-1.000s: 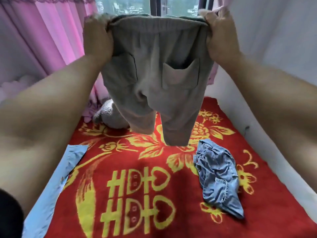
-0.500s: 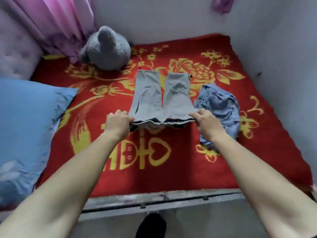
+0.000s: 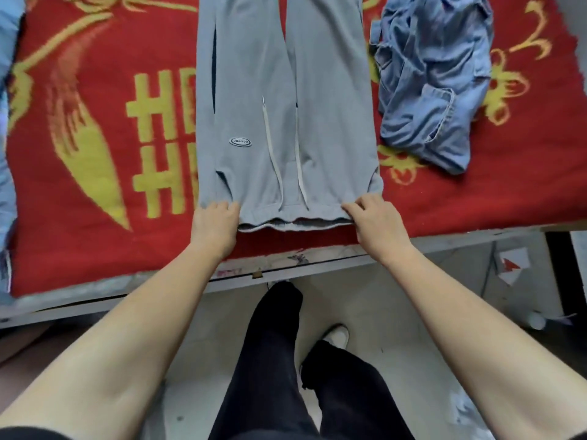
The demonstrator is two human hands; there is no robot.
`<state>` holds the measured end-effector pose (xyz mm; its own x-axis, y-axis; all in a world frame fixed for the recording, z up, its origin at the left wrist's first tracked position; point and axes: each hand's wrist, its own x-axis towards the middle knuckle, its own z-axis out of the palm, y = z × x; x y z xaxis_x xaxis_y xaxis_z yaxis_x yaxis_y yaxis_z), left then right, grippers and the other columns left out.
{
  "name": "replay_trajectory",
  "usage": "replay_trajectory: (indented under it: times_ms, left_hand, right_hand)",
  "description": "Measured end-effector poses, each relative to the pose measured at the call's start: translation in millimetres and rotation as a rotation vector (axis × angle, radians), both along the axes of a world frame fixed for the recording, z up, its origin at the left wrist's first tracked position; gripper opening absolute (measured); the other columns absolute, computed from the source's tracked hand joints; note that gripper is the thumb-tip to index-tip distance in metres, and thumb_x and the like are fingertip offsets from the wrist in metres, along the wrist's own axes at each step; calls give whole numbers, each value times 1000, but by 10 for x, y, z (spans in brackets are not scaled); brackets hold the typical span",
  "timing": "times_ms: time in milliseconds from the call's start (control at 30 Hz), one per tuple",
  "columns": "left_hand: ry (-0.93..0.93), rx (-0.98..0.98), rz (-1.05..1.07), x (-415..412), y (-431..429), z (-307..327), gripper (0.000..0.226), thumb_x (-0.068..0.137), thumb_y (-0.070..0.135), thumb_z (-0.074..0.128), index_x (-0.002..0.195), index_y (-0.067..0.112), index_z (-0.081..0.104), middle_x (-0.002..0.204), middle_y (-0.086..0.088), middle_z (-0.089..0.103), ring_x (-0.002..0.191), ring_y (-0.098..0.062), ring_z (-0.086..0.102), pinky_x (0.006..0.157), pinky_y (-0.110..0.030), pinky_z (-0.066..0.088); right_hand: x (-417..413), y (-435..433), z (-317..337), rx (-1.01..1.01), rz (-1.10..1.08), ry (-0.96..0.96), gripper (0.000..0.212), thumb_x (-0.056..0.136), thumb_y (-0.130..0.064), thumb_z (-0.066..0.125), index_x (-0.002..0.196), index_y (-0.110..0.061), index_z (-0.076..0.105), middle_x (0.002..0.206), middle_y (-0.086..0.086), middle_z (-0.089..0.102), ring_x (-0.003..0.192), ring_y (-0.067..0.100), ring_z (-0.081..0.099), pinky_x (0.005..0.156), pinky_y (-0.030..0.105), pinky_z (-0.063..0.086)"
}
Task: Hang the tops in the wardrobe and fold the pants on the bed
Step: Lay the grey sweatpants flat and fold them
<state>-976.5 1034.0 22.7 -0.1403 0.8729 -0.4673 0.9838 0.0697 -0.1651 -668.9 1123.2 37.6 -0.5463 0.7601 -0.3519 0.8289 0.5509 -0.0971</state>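
Note:
Grey sweatpants (image 3: 254,106) lie flat and front side up on the red and yellow bedspread (image 3: 95,192), waistband toward me, legs running away out of the top of the frame. Two white drawstrings and an oval logo patch show. My left hand (image 3: 214,228) pinches the left end of the waistband. My right hand (image 3: 376,225) pinches the right end. A crumpled pair of blue denim pants (image 3: 428,87) lies to the right of the sweatpants, touching their edge.
The pale bed frame edge (image 3: 317,265) runs across just below my hands. A blue pillow (image 3: 6,154) shows at the far left. Below the bed are my black-trousered legs (image 3: 273,360), a white shoe (image 3: 336,336) and the light floor.
The sweatpants went from held up in the air to spread flat on the bed, then were drawn toward the near edge. Both hands stay on the waistband ends. My view has tilted down.

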Motion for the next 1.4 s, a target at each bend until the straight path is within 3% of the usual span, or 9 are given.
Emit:
replay_trajectory:
  times_ms: [200,400,500,633,867,1000,1200,1300,1400]
  left_hand:
    - [-135,-454,153,19,-260,-599,52,90,38,54,133,20,33,123,-11,59,111,-33,56,80,-40,41]
    - [-91,-33,-32,191,-272,-830,30,84,28,59,107,12,49,106,-14,52,96,-33,51,68,-40,40]
    - [-98,-43,-75,244,-110,-888,35,80,13,56,114,12,45,108,-12,50,95,-33,51,63,-39,37]
    - [-123,-58,-39,266,32,-879,33,86,2,52,117,11,42,106,-12,51,96,-34,54,56,-39,36]
    - [-85,-58,-83,-89,-156,-816,49,94,12,45,141,22,32,108,-13,46,95,-34,48,44,-32,28]
    - [-74,-249,-93,-8,-281,-900,68,89,16,51,148,29,19,119,-11,39,105,-30,43,58,-36,39]
    - [-119,-434,42,94,-120,-903,78,80,47,60,143,31,17,123,-11,36,117,-30,39,91,-48,41]
    - [-167,-537,82,55,89,-783,67,82,55,54,140,31,30,126,-13,39,123,-32,38,98,-51,35]
    - [-298,-434,136,113,239,-681,47,89,45,45,128,19,54,122,-13,46,119,-32,43,96,-48,41]
  right_hand:
    - [-12,-281,-689,-243,60,-251,49,89,-30,57,136,-20,47,133,8,50,126,29,44,101,40,38]
    - [-85,-365,-961,-81,-62,-191,43,90,-22,58,131,-12,47,117,14,49,103,35,48,68,42,48]
    - [-119,-270,-1006,-72,-45,-255,54,89,-15,60,138,-16,40,119,12,48,99,33,49,59,38,40]
    - [-173,-191,-983,-92,-3,-312,65,86,-13,62,144,-17,33,117,10,47,100,32,50,56,36,33]
    - [-173,-205,-918,-20,145,-204,37,94,-13,49,131,-15,50,106,15,52,94,33,50,62,38,31]
    - [-178,-280,-1052,-131,84,-310,44,91,-16,53,133,-20,41,116,12,46,104,32,47,71,37,33]
    - [-312,-118,-1060,-445,-97,-353,74,72,-52,67,135,-26,37,126,11,40,119,33,42,95,46,38]
    - [-301,198,-924,-733,-314,-220,60,80,-46,65,135,-29,49,132,11,49,125,32,46,102,41,40]
    - [-201,480,-803,-679,-461,-70,39,88,-28,56,127,-23,60,127,9,64,117,30,57,96,35,46]
